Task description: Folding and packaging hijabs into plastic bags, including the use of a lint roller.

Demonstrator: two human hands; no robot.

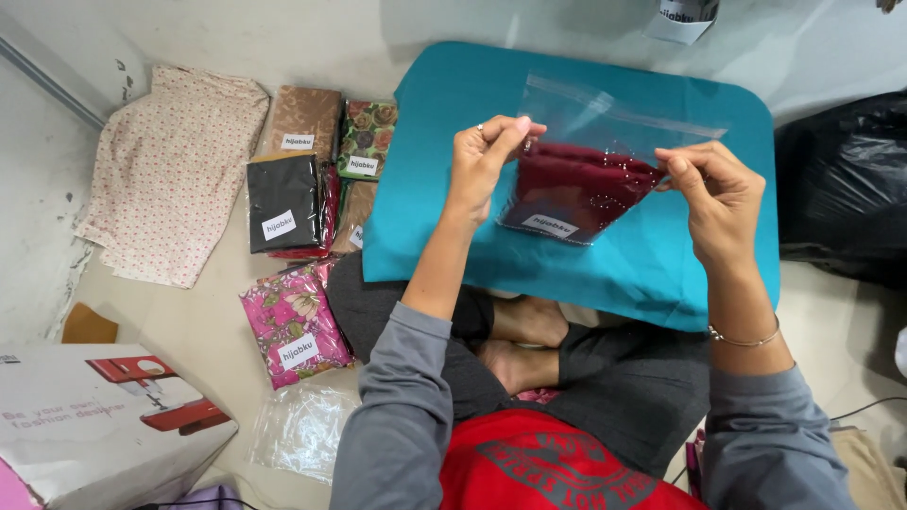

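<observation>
I hold a clear plastic zip bag (605, 127) up over a teal cloth-covered board (444, 179) on my lap. Inside the bag lies a folded dark red fabric (576, 184) with small beads and a white label. My left hand (487, 156) pinches the bag's left edge, a ring on one finger. My right hand (713, 194) pinches the bag's right side near the red fabric; a thin bracelet circles that wrist. My crossed legs show below the board.
On the floor to the left lie several bagged fabrics: black (282, 203), brown (302, 123), floral green (368, 137), pink floral (291, 326). A cream dotted cloth (170, 170), a sewing-machine box (94, 425), empty clear bags (298, 425) and a black plastic sack (846, 184) are around me.
</observation>
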